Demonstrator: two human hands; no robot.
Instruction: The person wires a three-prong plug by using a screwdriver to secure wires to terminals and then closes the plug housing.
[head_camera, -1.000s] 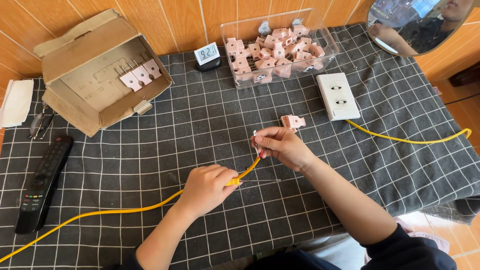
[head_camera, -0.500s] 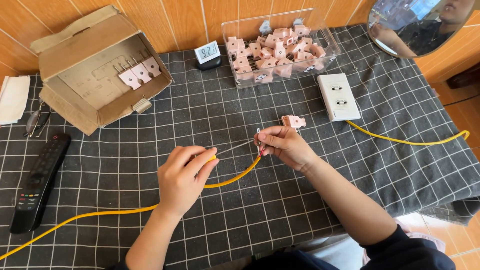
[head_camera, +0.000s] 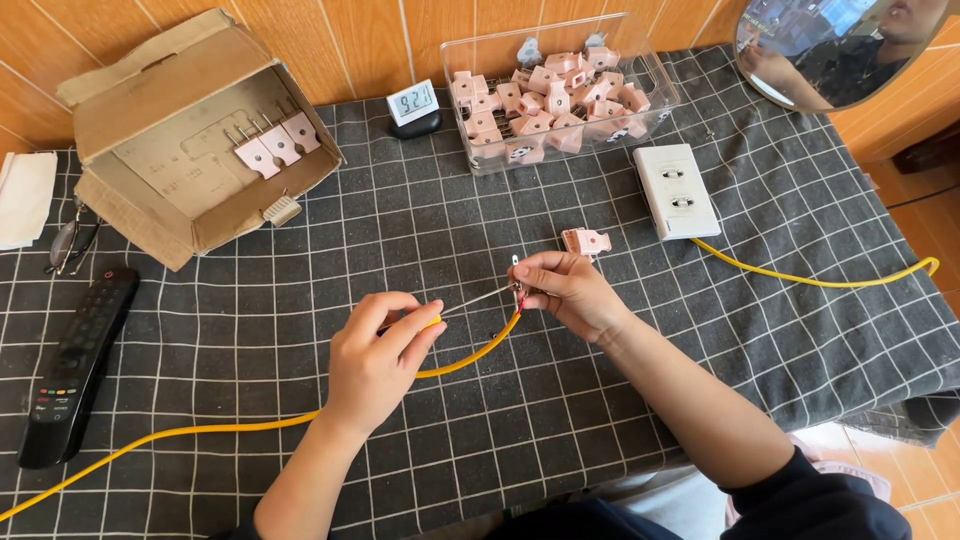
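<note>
Left hand (head_camera: 375, 345) pinching yellow cable (head_camera: 470, 352) near its stripped end, right hand (head_camera: 565, 290) gripping bared wires (head_camera: 480, 298), stretched taut between hands for separating, mid-desk (head_camera: 300, 250), near pink plug (head_camera: 585, 241).

Both forearms are bare. The left hand (head_camera: 375, 355) and right hand (head_camera: 565, 290) wear no gloves or rings; a dark navy sleeve (head_camera: 820, 500) covers the right upper arm.

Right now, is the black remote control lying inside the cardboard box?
No, the black remote control lies on the checked cloth, apart from the cardboard box.
</note>
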